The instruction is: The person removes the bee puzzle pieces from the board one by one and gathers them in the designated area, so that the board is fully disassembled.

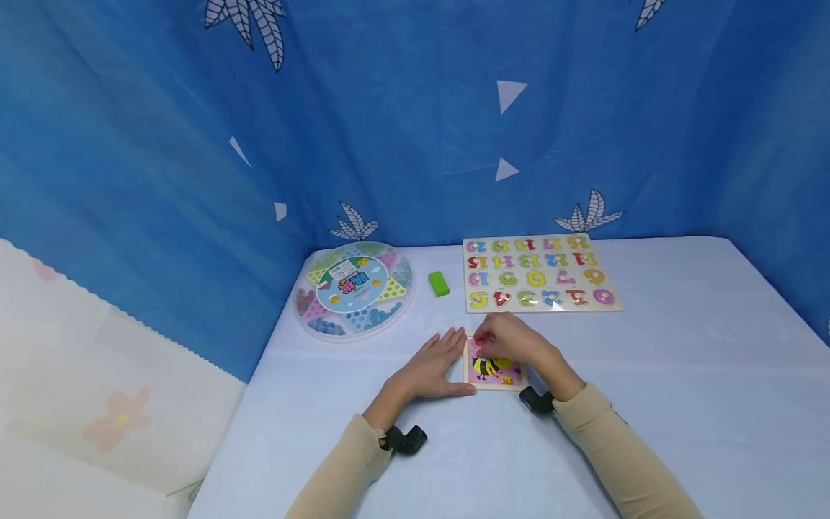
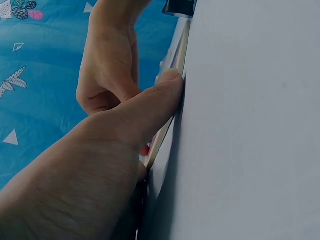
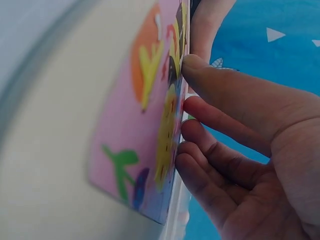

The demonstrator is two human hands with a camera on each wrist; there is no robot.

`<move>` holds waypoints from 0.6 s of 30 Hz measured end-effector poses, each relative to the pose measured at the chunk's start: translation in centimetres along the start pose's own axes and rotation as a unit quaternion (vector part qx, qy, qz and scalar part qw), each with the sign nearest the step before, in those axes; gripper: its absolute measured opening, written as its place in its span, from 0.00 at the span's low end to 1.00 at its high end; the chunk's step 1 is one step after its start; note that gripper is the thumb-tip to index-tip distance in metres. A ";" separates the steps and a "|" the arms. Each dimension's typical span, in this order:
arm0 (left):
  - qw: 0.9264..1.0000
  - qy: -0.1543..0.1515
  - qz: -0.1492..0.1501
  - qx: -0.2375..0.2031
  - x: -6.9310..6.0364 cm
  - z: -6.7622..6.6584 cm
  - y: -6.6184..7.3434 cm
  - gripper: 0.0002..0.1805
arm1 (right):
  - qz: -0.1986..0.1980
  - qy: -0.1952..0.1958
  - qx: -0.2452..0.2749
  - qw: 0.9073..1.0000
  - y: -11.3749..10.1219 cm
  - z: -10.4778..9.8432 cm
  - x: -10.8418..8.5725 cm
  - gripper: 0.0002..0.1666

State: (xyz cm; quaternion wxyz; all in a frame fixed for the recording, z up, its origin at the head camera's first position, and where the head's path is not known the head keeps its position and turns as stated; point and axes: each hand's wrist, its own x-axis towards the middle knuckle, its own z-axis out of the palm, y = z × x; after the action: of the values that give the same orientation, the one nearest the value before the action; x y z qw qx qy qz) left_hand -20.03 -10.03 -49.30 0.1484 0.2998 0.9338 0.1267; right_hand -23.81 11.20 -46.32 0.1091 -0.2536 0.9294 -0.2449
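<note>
A small square bee puzzle [image 1: 496,381] with a pink picture and pale wooden rim lies on the table. My left hand [image 1: 436,367] rests flat at its left side, fingers extended; the thumb [image 2: 165,85] touches the board's near edge in the left wrist view. Above the board's upper left part, my right hand [image 1: 512,339] bends down and pinches at a puzzle piece, with some red showing by the fingertips. The right wrist view has the thumb and fingertips [image 3: 192,130] against the picture face [image 3: 120,150]; most of the piece is hidden.
Behind the hands lies a wooden number board [image 1: 543,274] with several coloured pieces. A green block [image 1: 438,284] sits to its left. Farther left is a round, clear-lidded game box [image 1: 353,288]. A blue patterned curtain [image 1: 415,122] hangs behind the white table [image 1: 681,404].
</note>
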 end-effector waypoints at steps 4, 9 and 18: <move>1.000 0.000 -0.001 -0.002 -0.2 0.1 0.1 0.56 | -0.001 -0.003 0.004 1.000 -0.3 0.0 0.0 0.18; 1.000 0.006 -0.006 -0.004 -0.5 0.0 0.1 0.56 | 0.014 -0.004 0.036 0.999 -0.7 -0.2 0.2 0.16; 1.000 0.000 0.000 -0.001 0.1 0.1 0.0 0.57 | 0.042 0.009 0.079 0.996 0.1 0.0 0.4 0.16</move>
State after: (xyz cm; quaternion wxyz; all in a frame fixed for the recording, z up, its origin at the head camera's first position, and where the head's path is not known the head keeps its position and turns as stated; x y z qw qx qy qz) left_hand -20.07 -9.97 -49.40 0.1487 0.2998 0.9337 0.1275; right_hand -24.17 11.09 -46.36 0.1305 -0.2024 0.9179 -0.3153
